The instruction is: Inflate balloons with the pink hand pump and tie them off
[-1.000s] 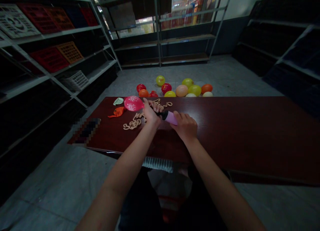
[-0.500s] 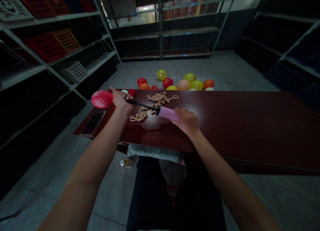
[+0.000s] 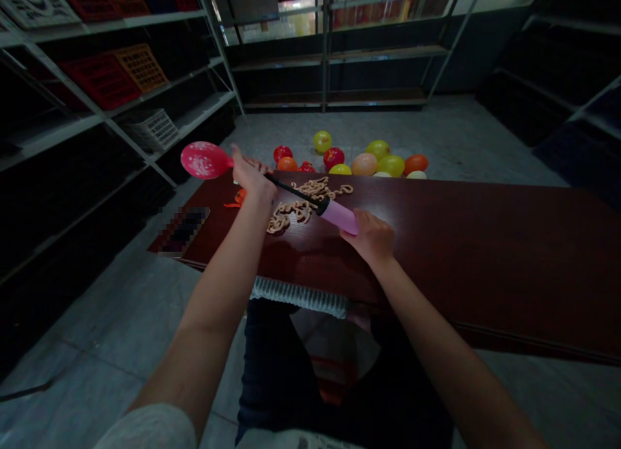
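A pink-purple hand pump [image 3: 339, 217] with a black rod lies slanted between my hands, above the dark red table [image 3: 475, 242]. My right hand [image 3: 373, 237] is wrapped round its pink barrel. My left hand [image 3: 255, 177] is closed at the far end of the black rod, where a partly inflated red balloon [image 3: 206, 160] with white print sticks out to the left. The balloon's neck is hidden by the fingers. Under the pump lies a tangle of beige, curled uninflated balloons [image 3: 317, 189]. Orange-red uninflated balloons [image 3: 237, 199] show beside my left wrist.
A phone [image 3: 187, 230], blurred out, lies at the table's left end. Beyond the far edge, inflated balloons [image 3: 363, 164] in yellow, red, orange and peach rest on the floor. Shelves with crates [image 3: 140, 67] stand at the left; more racks [image 3: 373, 55] are behind.
My left hand and the red balloon have risen and moved slightly right, tilting the pump more steeply. The orange-red balloons beside my left wrist are now more exposed. The view has shifted a little.
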{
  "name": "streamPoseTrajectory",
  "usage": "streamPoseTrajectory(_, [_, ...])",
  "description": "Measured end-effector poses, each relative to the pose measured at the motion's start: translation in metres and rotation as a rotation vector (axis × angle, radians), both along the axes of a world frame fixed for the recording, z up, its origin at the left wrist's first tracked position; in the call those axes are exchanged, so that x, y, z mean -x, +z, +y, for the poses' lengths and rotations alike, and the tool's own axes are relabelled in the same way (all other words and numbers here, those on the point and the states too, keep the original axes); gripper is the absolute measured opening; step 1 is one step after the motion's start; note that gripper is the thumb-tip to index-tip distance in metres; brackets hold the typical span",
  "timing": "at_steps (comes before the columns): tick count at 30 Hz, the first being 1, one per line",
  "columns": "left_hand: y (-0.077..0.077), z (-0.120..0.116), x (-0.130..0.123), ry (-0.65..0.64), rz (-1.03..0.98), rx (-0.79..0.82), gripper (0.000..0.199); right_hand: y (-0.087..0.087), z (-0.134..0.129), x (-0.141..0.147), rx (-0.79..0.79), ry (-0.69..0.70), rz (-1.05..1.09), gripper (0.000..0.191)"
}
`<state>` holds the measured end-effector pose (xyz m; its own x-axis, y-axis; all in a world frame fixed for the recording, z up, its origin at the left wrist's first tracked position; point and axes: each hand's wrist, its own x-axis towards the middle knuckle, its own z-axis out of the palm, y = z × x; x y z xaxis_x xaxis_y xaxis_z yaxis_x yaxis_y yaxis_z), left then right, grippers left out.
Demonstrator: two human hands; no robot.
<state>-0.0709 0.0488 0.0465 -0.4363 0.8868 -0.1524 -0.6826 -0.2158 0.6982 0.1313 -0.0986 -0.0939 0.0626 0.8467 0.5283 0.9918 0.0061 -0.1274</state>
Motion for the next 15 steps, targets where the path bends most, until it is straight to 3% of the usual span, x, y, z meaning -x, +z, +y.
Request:
streamPoseTrajectory(3, [-0.006,-0.004,-0.028,-0.051,0.010,-0.014,0.050,-0.001,0.001,0.000,-0.024,-0.027,0.014,0.033])
streamPoseTrajectory(9, [-0.043,-0.024,-0.080,-0.188,-0.057,0.021,0.049,-0.001,0.000,0.000,-0.039,-0.065,-0.002,0.035])
streamPoseTrajectory(12, [-0.051,-0.033,-0.079,-0.168,-0.047,0.088,0.048,0.002,-0.002,0.003,0.001,-0.053,-0.035,0.034])
streamPoseTrajectory(15, [-0.051,-0.032,-0.057,-0.154,-0.067,0.115,0.048,0.004,-0.004,0.008,0.023,-0.002,-0.077,0.036])
